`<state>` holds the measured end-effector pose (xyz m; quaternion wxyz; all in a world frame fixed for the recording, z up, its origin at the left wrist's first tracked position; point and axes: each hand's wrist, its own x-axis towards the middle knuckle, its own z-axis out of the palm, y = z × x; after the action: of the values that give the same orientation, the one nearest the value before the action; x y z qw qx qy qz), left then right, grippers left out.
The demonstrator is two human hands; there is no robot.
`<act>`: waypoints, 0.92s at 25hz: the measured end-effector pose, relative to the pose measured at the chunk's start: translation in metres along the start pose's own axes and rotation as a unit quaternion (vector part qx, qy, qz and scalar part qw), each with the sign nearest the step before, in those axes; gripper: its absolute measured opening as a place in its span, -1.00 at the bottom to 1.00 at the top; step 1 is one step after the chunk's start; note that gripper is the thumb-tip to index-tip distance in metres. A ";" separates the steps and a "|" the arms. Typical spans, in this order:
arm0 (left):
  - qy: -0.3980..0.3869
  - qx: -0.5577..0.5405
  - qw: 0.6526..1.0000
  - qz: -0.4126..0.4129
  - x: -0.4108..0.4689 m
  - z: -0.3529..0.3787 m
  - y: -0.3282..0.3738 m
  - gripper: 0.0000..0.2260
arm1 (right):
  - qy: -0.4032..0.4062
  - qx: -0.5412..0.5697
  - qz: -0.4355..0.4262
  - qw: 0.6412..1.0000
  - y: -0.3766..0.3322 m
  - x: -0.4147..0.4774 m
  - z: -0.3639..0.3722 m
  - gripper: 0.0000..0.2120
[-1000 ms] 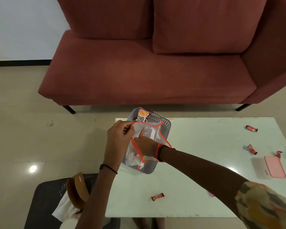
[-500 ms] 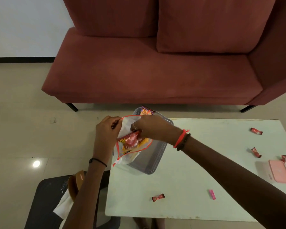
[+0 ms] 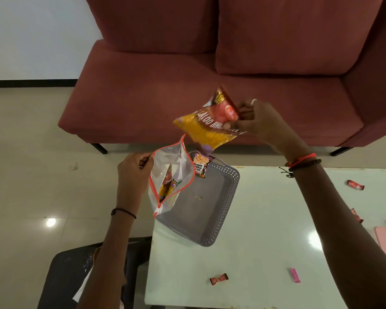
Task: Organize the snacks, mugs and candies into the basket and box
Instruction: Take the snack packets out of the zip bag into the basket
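Our right hand [image 3: 261,121] has the yellow snack packet [image 3: 210,124] pinched up in the air. Our left hand [image 3: 133,172] grips the zip bag [image 3: 172,179] by its rim, just over the grey basket [image 3: 218,210] on the table [image 3: 265,241].

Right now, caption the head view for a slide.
Right hand holds a yellow snack packet above the zip bag held by the left hand, beside a grey basket.

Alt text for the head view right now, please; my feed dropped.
The right hand holds a yellow-and-red snack packet aloft near a grey plastic basket on a white table; the left hand pinches a clear red-edged zip bag containing smaller snack packets.
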<state>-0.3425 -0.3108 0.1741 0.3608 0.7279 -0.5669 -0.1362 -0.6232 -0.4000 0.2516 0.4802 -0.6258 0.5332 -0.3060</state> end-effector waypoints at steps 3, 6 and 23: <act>-0.001 -0.006 1.000 -0.014 0.010 0.002 -0.003 -0.85 | 0.073 -0.008 0.055 0.996 0.049 0.022 -0.008 -0.54; -0.004 -0.019 1.000 -0.022 0.019 0.006 -0.004 -0.84 | 0.088 -0.067 0.122 0.986 0.112 0.043 0.013 -0.55; 0.001 -0.006 1.000 0.017 0.031 0.015 -0.028 -0.85 | 0.025 -0.226 0.245 0.942 0.288 0.081 0.094 -0.65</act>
<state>-0.3212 -0.3422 0.1508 0.3680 0.7161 -0.5781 -0.1325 -0.6267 -0.4433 -0.0593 0.3726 -0.5597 0.7372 -0.0662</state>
